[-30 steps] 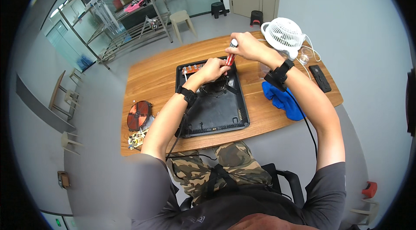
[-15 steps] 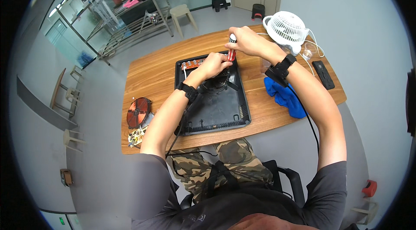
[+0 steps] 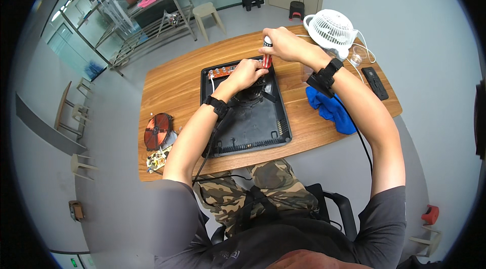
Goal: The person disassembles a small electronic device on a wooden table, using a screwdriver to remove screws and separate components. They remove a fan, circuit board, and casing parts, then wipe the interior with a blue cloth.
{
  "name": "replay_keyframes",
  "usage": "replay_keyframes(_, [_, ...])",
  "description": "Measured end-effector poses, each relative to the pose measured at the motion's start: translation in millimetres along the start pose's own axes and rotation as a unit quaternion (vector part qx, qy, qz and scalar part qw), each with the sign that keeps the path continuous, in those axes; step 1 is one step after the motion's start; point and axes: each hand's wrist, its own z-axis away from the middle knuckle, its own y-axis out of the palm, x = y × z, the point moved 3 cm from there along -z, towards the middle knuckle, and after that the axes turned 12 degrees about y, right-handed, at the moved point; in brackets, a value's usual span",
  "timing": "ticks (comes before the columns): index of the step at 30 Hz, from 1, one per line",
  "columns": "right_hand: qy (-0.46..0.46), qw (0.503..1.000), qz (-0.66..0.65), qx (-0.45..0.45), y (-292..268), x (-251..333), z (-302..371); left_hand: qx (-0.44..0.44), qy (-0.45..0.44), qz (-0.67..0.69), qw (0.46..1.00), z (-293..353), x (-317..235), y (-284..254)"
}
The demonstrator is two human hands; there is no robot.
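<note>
A black plastic housing (image 3: 253,129), shallow and open at the top, lies on the wooden table in front of me. My right hand (image 3: 284,45) grips a screwdriver (image 3: 267,60) with a red handle, held upright over the housing's far right corner. Close beside its lower end is my left hand (image 3: 245,73), fingers closed together; what they pinch is hidden. An orange circuit board (image 3: 220,72) runs along the housing's far side, partly under my left hand, with a white wire hanging from it. The screwdriver's tip cannot be seen.
On the table's left sit a copper coil disc (image 3: 158,131) and a pale circuit board (image 3: 158,159) with parts. To the right are a blue cloth (image 3: 331,111), a white fan (image 3: 331,28) with its cord, and a long black object (image 3: 374,83). A metal rack stands beyond.
The whole view has shifted slightly. Both hands keep nearly the same places at the housing's far edge, and the screwdriver stays upright in my right hand.
</note>
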Motion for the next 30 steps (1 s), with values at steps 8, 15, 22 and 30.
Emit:
replay_keyframes(8, [-0.059,0.998,0.009,0.015,10.6,-5.0,-13.2,-0.009,-0.021,0.007,1.000,1.1,2.6,-0.8])
replay_keyframes(15, [-0.072,0.997,-0.026,0.028,10.3,-3.6,-14.1,-0.035,-0.018,0.093,0.995,-7.1,-10.4,-29.6])
replay_keyframes(22, [-0.061,0.997,-0.049,-0.006,13.7,-7.8,-15.2,-0.085,-0.008,0.118,0.989,-17.9,-21.2,-40.9])
replay_keyframes(30, [-0.084,0.987,-0.132,0.040,21.7,7.1,-14.4,-0.066,-0.045,0.065,0.995,-10.3,-27.6,-51.0])
